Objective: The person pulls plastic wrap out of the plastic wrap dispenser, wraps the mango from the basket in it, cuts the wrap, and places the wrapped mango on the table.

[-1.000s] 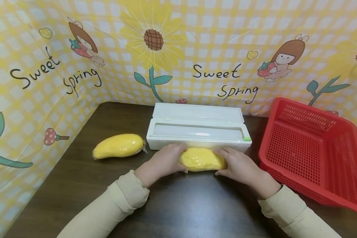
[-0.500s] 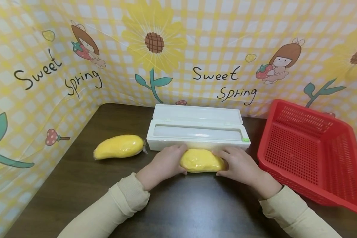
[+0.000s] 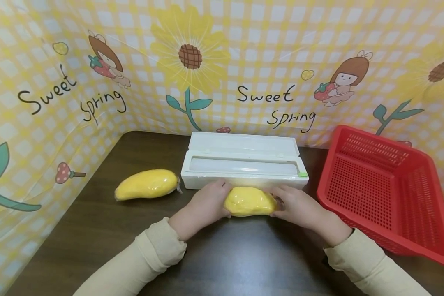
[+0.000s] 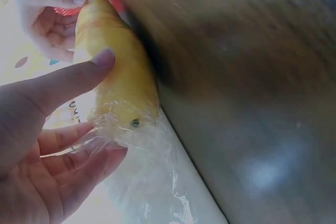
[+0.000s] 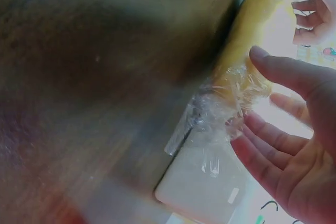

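Observation:
A yellow mango [image 3: 249, 201] wrapped in clear cling film lies crosswise on the table, in front of a white cling film box [image 3: 244, 181]. My left hand [image 3: 209, 201] holds its left end, thumb on the near side and fingers toward the box. At the other end, my right hand [image 3: 297, 205] grips in the same manner. In the left wrist view, loose film [image 4: 118, 124] gathers round a dark stem spot. Crumpled film [image 5: 210, 108] sticks out past the mango's end in the right wrist view, next to the right fingers.
Another film-wrapped mango [image 3: 148, 184] lies to the left on the dark table [image 3: 225, 263]. The box lid [image 3: 244, 144] is raised behind the film roll [image 3: 244, 166]. A red plastic basket [image 3: 359, 197] stands at the right. A patterned cloth [image 3: 140, 57] hangs behind.
The head view has tilted and shifted slightly. Both hands stay at the mango's ends, with the right fingers moving a little at the film there.

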`<state>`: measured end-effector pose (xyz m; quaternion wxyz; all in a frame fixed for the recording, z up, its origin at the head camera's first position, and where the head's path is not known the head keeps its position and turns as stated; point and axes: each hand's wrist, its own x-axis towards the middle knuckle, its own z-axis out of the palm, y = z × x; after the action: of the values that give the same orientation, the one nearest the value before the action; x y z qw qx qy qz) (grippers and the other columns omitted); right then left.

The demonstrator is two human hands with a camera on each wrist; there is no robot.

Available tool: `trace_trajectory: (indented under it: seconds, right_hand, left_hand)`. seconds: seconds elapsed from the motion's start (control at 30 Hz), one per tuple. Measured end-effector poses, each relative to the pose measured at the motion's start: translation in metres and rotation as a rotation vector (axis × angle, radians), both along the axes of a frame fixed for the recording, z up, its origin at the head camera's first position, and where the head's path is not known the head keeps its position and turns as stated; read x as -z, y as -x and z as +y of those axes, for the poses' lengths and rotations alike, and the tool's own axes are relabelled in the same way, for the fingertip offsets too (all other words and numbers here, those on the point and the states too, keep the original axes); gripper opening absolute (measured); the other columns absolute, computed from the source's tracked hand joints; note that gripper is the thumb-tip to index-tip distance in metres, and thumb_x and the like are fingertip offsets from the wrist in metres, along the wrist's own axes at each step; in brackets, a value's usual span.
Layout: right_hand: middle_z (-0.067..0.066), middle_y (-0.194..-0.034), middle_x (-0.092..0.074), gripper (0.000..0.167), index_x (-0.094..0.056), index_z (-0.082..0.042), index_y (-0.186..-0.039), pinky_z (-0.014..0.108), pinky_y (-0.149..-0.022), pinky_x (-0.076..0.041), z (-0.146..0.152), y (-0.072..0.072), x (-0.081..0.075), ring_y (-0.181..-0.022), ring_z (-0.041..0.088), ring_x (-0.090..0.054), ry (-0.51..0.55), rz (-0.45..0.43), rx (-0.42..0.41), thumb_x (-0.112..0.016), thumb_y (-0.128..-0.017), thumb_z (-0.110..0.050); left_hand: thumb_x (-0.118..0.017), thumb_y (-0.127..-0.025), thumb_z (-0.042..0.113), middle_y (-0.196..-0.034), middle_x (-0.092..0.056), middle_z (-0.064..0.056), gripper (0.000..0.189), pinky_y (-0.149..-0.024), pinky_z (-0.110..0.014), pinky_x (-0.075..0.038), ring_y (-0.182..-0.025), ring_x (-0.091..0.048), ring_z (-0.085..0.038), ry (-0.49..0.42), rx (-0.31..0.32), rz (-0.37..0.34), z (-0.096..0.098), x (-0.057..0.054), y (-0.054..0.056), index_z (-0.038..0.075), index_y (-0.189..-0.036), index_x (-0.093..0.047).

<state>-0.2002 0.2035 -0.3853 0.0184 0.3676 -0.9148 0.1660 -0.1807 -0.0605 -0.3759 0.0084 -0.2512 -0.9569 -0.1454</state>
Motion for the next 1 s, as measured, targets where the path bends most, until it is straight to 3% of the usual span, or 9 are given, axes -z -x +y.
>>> trace_trajectory:
  seconds: [0.2, 0.33, 0.5, 0.57, 0.67, 0.87, 0.9, 1.0]
  right_hand:
    - [-0.002, -0.092, -0.060, 0.046, -0.064, -0.009, -0.113, 0.032, -0.071, -0.046, -0.001, 0.003, -0.016, -0.083, 0.016, -0.054, -0.029, -0.088, -0.024, -0.086, -0.073, -0.013]
    - [-0.001, -0.091, -0.059, 0.041, -0.065, -0.011, -0.112, 0.032, -0.072, -0.045, 0.002, 0.003, -0.033, -0.083, 0.017, -0.053, -0.049, -0.196, -0.041, -0.083, -0.075, -0.009]
    - [0.004, -0.102, -0.068, 0.040, -0.069, -0.007, -0.117, 0.031, -0.070, -0.051, 0.017, 0.011, -0.062, -0.084, 0.015, -0.062, -0.079, -0.321, 0.059, -0.080, -0.080, -0.014]
    - [0.007, -0.102, -0.069, 0.042, -0.068, -0.003, -0.118, 0.032, -0.067, -0.053, 0.025, 0.018, -0.075, -0.084, 0.016, -0.064, -0.097, -0.315, 0.122, -0.079, -0.082, -0.020]
    - [0.012, -0.106, -0.069, 0.051, -0.065, 0.000, -0.123, 0.038, -0.073, -0.053, 0.035, 0.030, -0.088, -0.090, 0.023, -0.064, -0.104, -0.290, 0.193, -0.078, -0.083, -0.027]
    - [0.020, -0.114, -0.066, 0.069, -0.056, 0.005, -0.131, 0.048, -0.087, -0.049, 0.044, 0.054, -0.089, -0.099, 0.029, -0.063, -0.179, -0.270, 0.260, -0.077, -0.082, -0.039]
    - [0.019, -0.111, -0.067, 0.069, -0.057, 0.005, -0.130, 0.047, -0.085, -0.049, 0.044, 0.057, -0.087, -0.095, 0.027, -0.063, -0.199, -0.273, 0.258, -0.077, -0.082, -0.040]
    - [0.011, -0.085, -0.066, 0.049, -0.069, 0.000, -0.107, 0.038, -0.071, -0.048, 0.042, 0.063, -0.083, -0.075, 0.020, -0.057, -0.255, -0.310, 0.253, -0.076, -0.083, -0.042]
  left_hand:
    - [-0.091, -0.066, 0.016, -0.111, -0.058, -0.011, 0.061, -0.084, -0.040, -0.050, -0.097, -0.059, -0.026, -0.029, -0.019, -0.055, 0.001, -0.003, 0.001, 0.002, -0.117, -0.060]
    - [-0.091, -0.066, 0.015, -0.110, -0.059, -0.011, 0.059, -0.083, -0.040, -0.050, -0.096, -0.060, -0.026, -0.034, -0.024, -0.069, 0.002, -0.003, 0.003, 0.003, -0.116, -0.060]
    - [-0.090, -0.066, 0.014, -0.111, -0.060, -0.012, 0.059, -0.084, -0.040, -0.049, -0.096, -0.060, -0.027, -0.034, -0.016, -0.068, 0.001, -0.005, 0.004, 0.003, -0.116, -0.060]
    - [-0.090, -0.066, 0.014, -0.110, -0.061, -0.012, 0.059, -0.084, -0.040, -0.049, -0.096, -0.060, -0.027, -0.028, -0.008, -0.058, 0.001, -0.005, 0.005, 0.002, -0.115, -0.061]
    - [-0.091, -0.064, 0.015, -0.107, -0.062, -0.011, 0.058, -0.085, -0.040, -0.048, -0.096, -0.059, -0.027, -0.020, 0.009, -0.032, 0.001, -0.006, 0.005, 0.002, -0.113, -0.062]
    - [-0.092, -0.062, 0.015, -0.102, -0.062, -0.010, 0.055, -0.084, -0.039, -0.048, -0.093, -0.059, -0.026, -0.023, 0.018, -0.024, 0.002, -0.009, 0.005, 0.003, -0.107, -0.062]
    - [-0.092, -0.062, 0.016, -0.102, -0.062, -0.010, 0.055, -0.084, -0.039, -0.048, -0.092, -0.059, -0.026, -0.027, 0.017, -0.028, 0.003, -0.009, 0.005, 0.003, -0.106, -0.062]
    - [-0.092, -0.062, 0.016, -0.102, -0.063, -0.010, 0.053, -0.082, -0.039, -0.048, -0.090, -0.060, -0.026, -0.037, 0.020, -0.034, 0.002, -0.010, 0.006, 0.004, -0.105, -0.062]
